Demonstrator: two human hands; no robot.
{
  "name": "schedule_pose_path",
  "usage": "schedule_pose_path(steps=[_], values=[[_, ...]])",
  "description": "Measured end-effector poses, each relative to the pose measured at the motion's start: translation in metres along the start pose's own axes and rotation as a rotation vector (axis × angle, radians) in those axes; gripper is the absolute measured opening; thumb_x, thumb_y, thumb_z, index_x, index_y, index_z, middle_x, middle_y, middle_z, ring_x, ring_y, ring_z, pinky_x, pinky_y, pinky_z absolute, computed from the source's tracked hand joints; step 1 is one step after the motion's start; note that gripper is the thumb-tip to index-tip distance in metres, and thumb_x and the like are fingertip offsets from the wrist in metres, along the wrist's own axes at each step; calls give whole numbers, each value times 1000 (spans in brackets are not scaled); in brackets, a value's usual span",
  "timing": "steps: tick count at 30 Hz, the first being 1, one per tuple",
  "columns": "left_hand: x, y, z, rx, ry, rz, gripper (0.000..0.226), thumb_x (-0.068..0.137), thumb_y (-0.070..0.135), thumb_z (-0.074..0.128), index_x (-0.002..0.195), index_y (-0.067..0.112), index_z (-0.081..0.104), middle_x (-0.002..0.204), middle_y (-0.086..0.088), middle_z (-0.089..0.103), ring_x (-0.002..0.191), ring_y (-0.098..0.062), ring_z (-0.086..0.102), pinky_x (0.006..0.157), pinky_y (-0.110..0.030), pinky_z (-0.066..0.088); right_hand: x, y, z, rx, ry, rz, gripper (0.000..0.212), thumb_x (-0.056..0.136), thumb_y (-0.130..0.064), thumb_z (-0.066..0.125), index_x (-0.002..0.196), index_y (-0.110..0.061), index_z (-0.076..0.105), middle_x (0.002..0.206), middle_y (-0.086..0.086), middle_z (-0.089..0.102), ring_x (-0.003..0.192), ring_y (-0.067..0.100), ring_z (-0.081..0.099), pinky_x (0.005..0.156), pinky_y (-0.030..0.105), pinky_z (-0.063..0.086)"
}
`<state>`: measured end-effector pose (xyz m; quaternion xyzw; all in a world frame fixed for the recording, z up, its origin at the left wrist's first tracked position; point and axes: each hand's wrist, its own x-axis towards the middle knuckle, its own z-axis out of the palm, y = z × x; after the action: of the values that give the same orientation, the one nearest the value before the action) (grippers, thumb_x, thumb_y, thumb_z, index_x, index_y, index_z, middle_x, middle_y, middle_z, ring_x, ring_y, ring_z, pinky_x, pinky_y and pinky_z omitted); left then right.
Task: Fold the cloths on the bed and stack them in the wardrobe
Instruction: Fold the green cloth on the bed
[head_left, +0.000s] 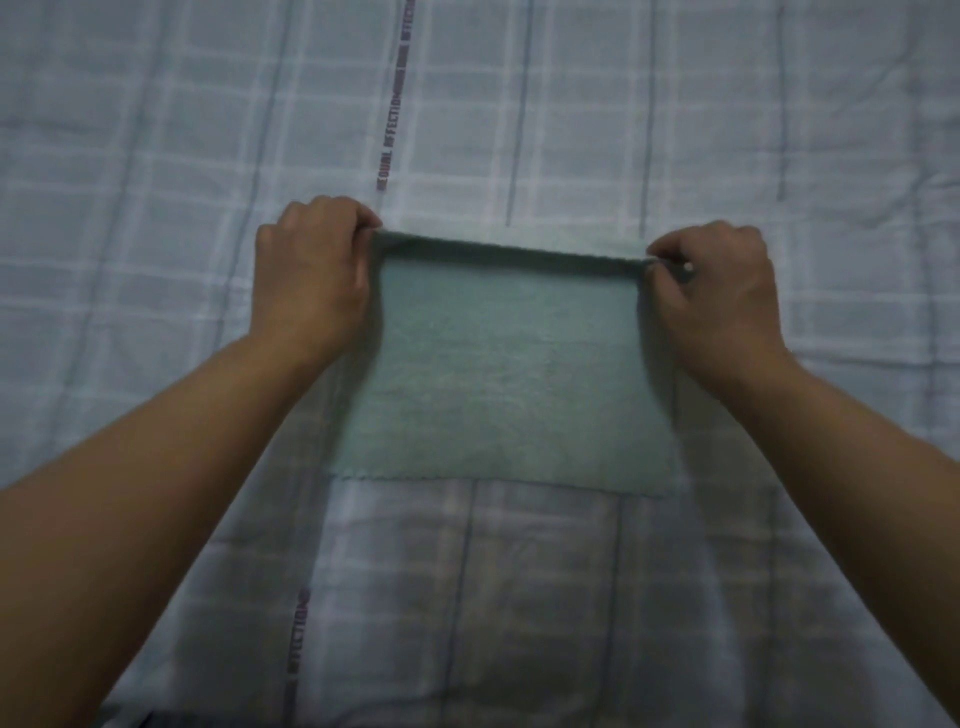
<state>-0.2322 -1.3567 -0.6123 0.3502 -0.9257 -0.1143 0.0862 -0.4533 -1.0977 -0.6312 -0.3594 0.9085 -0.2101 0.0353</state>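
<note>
Head view, starting at the grip: pinches the far left corner of the green cloth (509, 374) with the left hand (311, 270), curling thumb and knuckles over the hem. Pinches the far right corner with the right hand (719, 291), clamping thumb and fingertips on the edge. Holds that far edge taut between both fists and seems to raise it just off the bed (156, 156), judging by the dark shadow line beneath. Leaves the near half lying flat on the checked cover, well short of the body.

Looks light, soft and limp, likely fleecy: sags wherever unsupported, clings rather than slips, suffers nothing from a firm pinch. Best taken at the corners, as now, keeping the edge stretched to land the fold square on the scalloped near edge.
</note>
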Motion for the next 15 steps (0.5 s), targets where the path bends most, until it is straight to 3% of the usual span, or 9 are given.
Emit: schedule_pose_path(steps=[7,15], values=[[-61,-11,-14,31,-29,83,18,102,17,56,112,11,70,105,-19,71,97,-45,62,84,-51,44,-63,3,-1,-9,-24,-31,19,90,-27,62,96,-13,74,91,15,68,91,40,58,82,38,35],[-124,-21,-11,-34,-50,98,17,99,19,54,101,14,71,93,-15,70,87,-43,61,77,-48,43,-131,-18,-1,-6,30,-23,11,87,-16,67,91,-8,74,86,16,68,84,37,57,81,35,33]])
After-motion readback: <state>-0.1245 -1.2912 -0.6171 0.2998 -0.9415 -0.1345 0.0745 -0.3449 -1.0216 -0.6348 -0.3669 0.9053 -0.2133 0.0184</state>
